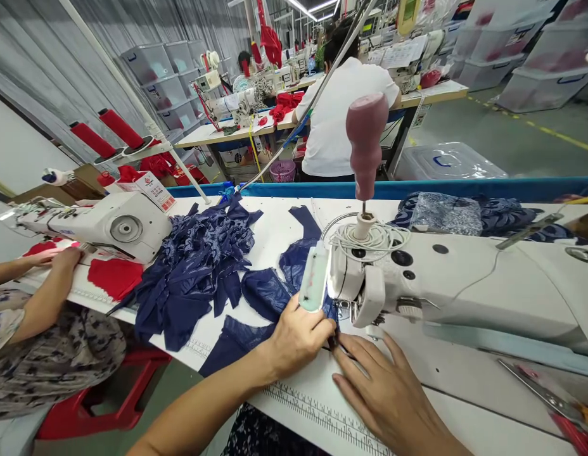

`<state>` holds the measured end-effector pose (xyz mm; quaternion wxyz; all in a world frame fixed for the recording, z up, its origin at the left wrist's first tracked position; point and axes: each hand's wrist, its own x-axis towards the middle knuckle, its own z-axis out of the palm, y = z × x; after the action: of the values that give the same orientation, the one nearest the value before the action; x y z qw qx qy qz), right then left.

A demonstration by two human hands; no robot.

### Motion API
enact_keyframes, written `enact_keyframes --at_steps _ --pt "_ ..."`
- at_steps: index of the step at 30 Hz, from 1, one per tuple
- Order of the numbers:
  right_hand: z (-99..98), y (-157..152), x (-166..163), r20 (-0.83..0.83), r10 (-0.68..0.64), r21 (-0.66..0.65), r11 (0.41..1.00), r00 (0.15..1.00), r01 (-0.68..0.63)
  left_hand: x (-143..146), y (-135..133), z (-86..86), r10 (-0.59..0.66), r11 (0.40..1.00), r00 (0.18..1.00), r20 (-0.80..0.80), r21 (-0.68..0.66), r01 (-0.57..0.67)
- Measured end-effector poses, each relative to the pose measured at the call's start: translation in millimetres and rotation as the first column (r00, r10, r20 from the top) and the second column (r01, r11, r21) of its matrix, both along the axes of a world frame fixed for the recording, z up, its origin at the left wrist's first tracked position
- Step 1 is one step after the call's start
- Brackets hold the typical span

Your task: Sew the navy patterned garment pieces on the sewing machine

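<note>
My left hand (pixel 301 337) is closed, its fingers curled on the edge of a navy fabric piece (pixel 270 294) just left of the needle area. This thin piece lies partly under the white sewing machine (pixel 374 285), and the hand hides some of it. My right hand (pixel 382 383) lies on the machine bed with its fingers spread, the fingertips beside the presser foot near the fabric's edge. A pale green plate (pixel 313 278) on the machine's end stands just above my left hand. Another navy piece (pixel 234 342) runs under my left forearm.
A heap of navy cut pieces (pixel 199 259) lies to the left. Beyond it, a co-worker's hands (pixel 61 256) work at another machine (pixel 127 225). A pink-handled screwdriver (pixel 367 142) stands upright on my machine. Scissors (pixel 541 389) lie at right. A person in white (pixel 346 117) sits ahead.
</note>
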<state>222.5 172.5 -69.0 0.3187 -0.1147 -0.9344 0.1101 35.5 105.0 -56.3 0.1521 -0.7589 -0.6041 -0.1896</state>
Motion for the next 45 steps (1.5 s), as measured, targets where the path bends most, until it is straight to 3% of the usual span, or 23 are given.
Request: enact_keyframes --at_steps 10,19,23,27,31,37,41,45 --pt "0.4 -0.8 2.1 -0.027 -0.008 0.029 1.0 1.0 0.009 4.6 -14.1 4.1 -0.018 0.981 0.998 0.064 -0.19 0.03" --pt "-7.9 0.1 0.2 0.037 -0.061 -0.021 0.998 0.997 0.062 -9.8 0.1 -4.9 -0.093 0.994 0.995 0.023 -0.059 0.094" --pt "-4.3 0.4 -3.7 0.061 -0.072 -0.005 0.997 0.996 0.072 -3.8 6.4 1.9 0.024 0.999 1.0 0.001 -0.024 -0.024" --pt "-2.8 0.4 -4.2 0.038 -0.042 0.02 0.999 0.998 0.041 6.0 4.3 5.1 0.073 0.996 0.997 -0.014 -0.053 -0.074" --pt "-2.4 -0.5 -3.7 0.035 -0.051 0.021 0.999 0.998 0.05 6.6 1.0 3.5 0.095 0.995 0.989 0.116 -0.038 -0.092" --pt "-3.8 -1.1 -1.3 0.022 -0.061 -0.006 0.998 0.998 0.061 12.2 -5.3 -2.3 0.06 0.994 0.998 0.02 -0.092 -0.058" --pt "-8.1 0.2 0.2 0.058 -0.076 0.0 0.997 0.995 0.076 6.8 -1.2 -1.5 0.022 0.998 1.0 0.007 -0.051 -0.022" --pt "-11.6 1.8 -1.9 0.103 -0.101 0.027 0.995 0.99 0.099 -4.5 9.7 0.2 0.031 0.986 0.999 -0.023 -0.16 -0.035"
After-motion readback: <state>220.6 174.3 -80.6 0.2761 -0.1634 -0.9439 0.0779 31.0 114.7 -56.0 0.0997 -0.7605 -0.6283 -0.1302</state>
